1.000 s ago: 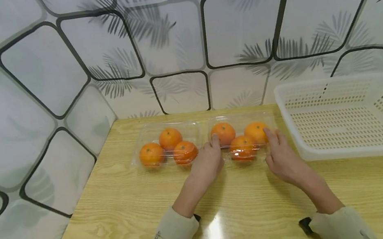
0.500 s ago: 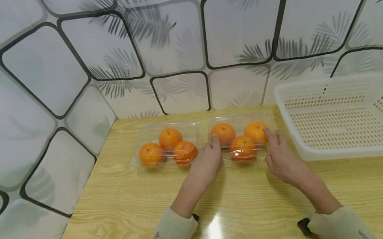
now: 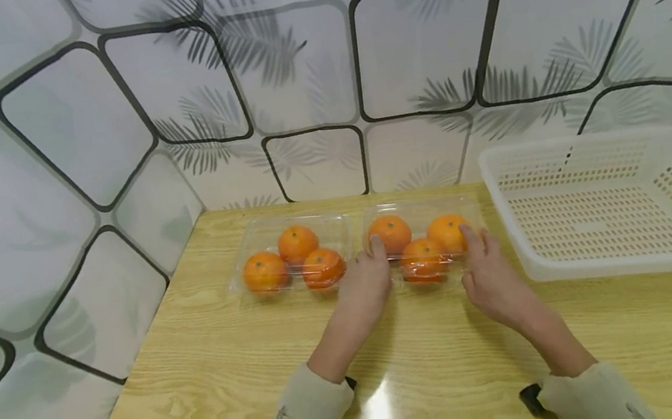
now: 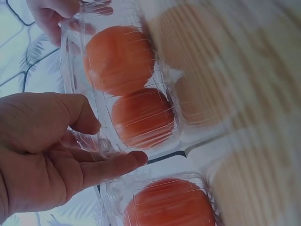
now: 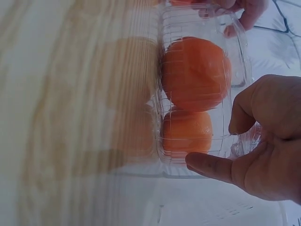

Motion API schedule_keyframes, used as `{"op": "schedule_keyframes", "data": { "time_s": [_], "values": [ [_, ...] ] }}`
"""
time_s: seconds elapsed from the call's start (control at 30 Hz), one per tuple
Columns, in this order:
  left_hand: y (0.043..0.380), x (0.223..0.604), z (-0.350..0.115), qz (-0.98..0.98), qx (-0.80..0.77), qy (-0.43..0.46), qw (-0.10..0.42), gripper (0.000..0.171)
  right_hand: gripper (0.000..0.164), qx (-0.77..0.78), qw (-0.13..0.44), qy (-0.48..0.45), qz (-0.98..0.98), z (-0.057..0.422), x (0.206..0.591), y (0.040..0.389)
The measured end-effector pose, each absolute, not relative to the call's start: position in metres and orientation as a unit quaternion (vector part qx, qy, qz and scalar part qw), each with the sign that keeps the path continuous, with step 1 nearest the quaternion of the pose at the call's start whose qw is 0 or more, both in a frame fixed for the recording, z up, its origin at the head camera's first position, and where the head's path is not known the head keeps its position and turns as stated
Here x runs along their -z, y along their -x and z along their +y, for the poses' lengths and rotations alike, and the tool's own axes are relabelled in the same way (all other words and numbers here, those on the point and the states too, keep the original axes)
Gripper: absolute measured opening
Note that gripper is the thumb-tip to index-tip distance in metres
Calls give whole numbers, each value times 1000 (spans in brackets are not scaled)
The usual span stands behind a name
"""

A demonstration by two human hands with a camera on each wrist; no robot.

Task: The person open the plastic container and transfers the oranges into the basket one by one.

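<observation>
Orange fruits sit 3 apiece inside 2 clear plastic boxes standing side by side near the back edge of a pale wooden table. Both of a person's hands are at the right box. The left hand grips its left end, and the wrist view shows the thumb at the rim and 1 finger stretched along the side, between the 2 boxes. The right hand grips the opposite end in a matching way, thumb on the rim and a finger along the side. The left box is just beside the left hand; whether they touch, I cannot tell. To the right of the boxes, near the right hand, is a white plastic basket with rows of small holes. Cream sleeves cover the forearms. Behind everything rises a whitish wall patterned with dark rounded outlines and grey palm leaves.
</observation>
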State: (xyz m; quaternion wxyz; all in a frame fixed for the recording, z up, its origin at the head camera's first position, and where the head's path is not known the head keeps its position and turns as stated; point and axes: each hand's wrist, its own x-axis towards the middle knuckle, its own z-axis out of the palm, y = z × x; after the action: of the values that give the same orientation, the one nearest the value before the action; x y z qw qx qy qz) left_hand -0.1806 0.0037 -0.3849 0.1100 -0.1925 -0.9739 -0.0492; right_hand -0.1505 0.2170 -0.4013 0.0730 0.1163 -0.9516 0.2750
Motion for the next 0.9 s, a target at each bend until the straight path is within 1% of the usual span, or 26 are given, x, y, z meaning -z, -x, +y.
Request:
{"op": "schedule_keyframes", "data": {
  "time_s": [0.13, 0.33, 0.63, 0.73, 0.9],
  "values": [
    [179, 386, 6, -972, 17, 192, 132, 47, 71, -282, 63, -104, -952, 217, 400, 151],
    [179, 386, 7, -972, 7, 193, 130, 44, 72, -298, 47, -81, -950, 216, 398, 152],
    [181, 388, 6, -966, 1, 198, 168, 42, 69, -288, 71, -95, -950, 216, 401, 154],
    [181, 388, 5, -965, 9, 202, 164, 44, 69, -283, 77, -100, -951, 216, 402, 154],
    [180, 387, 5, -968, 15, 205, 140, 47, 69, -280, 79, -99, -952, 217, 401, 152]
  ]
}}
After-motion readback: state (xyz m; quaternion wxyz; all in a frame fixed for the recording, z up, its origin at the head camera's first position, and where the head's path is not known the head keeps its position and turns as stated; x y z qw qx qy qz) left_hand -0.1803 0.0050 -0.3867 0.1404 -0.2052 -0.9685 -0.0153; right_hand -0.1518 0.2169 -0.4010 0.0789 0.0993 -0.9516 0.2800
